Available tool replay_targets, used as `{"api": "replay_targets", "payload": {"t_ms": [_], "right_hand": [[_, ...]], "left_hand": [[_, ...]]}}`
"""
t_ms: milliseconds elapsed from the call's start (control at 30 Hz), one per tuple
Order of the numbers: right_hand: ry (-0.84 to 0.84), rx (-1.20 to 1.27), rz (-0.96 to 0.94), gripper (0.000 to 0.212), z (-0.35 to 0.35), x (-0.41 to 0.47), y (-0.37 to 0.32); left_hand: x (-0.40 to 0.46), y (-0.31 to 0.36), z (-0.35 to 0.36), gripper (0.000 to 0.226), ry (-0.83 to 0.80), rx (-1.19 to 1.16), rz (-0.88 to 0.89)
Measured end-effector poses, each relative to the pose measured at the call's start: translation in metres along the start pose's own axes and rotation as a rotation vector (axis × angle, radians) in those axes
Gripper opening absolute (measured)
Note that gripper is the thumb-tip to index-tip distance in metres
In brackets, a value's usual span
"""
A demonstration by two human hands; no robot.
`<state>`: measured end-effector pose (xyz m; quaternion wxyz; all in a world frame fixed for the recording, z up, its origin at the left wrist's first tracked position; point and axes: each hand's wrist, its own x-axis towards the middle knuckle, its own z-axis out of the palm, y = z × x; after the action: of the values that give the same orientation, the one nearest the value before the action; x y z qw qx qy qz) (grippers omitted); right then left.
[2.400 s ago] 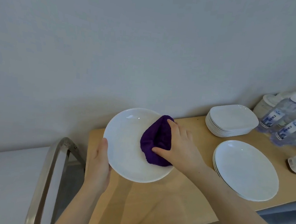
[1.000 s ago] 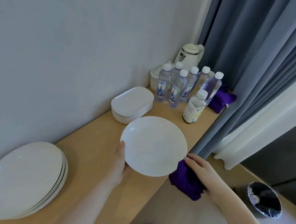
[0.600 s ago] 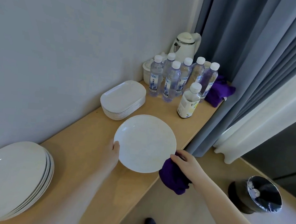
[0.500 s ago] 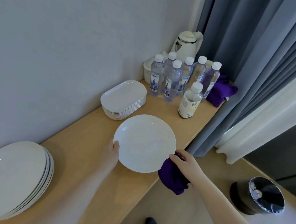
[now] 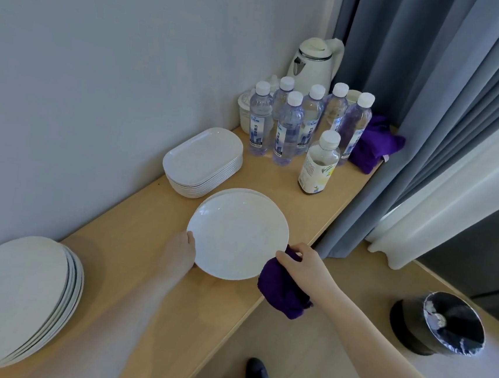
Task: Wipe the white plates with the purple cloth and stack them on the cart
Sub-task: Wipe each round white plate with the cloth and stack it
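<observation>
Left to right: a stack of round white plates (image 5: 9, 293) at the shelf's (image 5: 168, 318) near end; my left hand (image 5: 181, 254), fingers curled on the near-left rim of the white plate (image 5: 238, 233), which sits on another round plate; my right hand (image 5: 306, 266) at its near-right rim, gripping the bunched purple cloth (image 5: 282, 292) off the shelf edge; beyond, oblong plates (image 5: 203, 160), water bottles (image 5: 289, 128), a kettle (image 5: 317, 61)

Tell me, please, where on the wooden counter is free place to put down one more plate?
Bare wood lies between the big round stack and the held plate. The far end is crowded: oval plates, bottles, kettle, spare cloth.
</observation>
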<state>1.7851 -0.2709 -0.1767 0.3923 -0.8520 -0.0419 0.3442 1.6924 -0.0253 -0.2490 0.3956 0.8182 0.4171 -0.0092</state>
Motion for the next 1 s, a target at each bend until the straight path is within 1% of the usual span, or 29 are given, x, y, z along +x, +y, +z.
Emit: {"api": "replay_targets", "payload": {"t_ms": [200, 300, 400, 533, 667, 800, 867, 933, 1000], "right_hand": [[0.026, -0.108, -0.014, 0.035, -0.005, -0.002, 0.003], [0.014, -0.112, 0.002, 0.031, -0.011, -0.005, 0.006], [-0.010, -0.094, 0.000, 0.027, -0.019, -0.011, 0.006], [0.000, -0.041, -0.019, 0.025, -0.028, -0.019, 0.004], [-0.006, 0.011, -0.066, 0.023, -0.032, -0.026, -0.003], [-0.027, 0.053, -0.133, 0.021, -0.025, -0.029, -0.018], [-0.039, 0.069, -0.168, 0.018, -0.018, -0.030, -0.029], [-0.062, 0.075, -0.207, 0.014, -0.007, -0.030, -0.040], [-0.094, 0.084, -0.237, 0.012, 0.006, -0.030, -0.054]], "left_hand": [[-0.006, 0.010, -0.004, 0.040, 0.007, -0.002, 0.025], [-0.012, 0.018, -0.005, 0.043, 0.057, 0.040, 0.017], [-0.012, 0.018, -0.003, 0.043, 0.080, 0.070, 0.030], [-0.013, 0.018, -0.001, 0.043, 0.119, 0.127, 0.042], [-0.018, 0.023, -0.001, 0.044, 0.138, 0.138, 0.010], [-0.021, 0.025, 0.001, 0.047, 0.119, 0.041, -0.044], [-0.026, 0.025, 0.000, 0.051, 0.086, -0.081, -0.054], [-0.037, 0.023, -0.004, 0.048, 0.041, -0.231, -0.061], [-0.050, 0.019, -0.012, 0.041, 0.045, -0.268, -0.093]]}}
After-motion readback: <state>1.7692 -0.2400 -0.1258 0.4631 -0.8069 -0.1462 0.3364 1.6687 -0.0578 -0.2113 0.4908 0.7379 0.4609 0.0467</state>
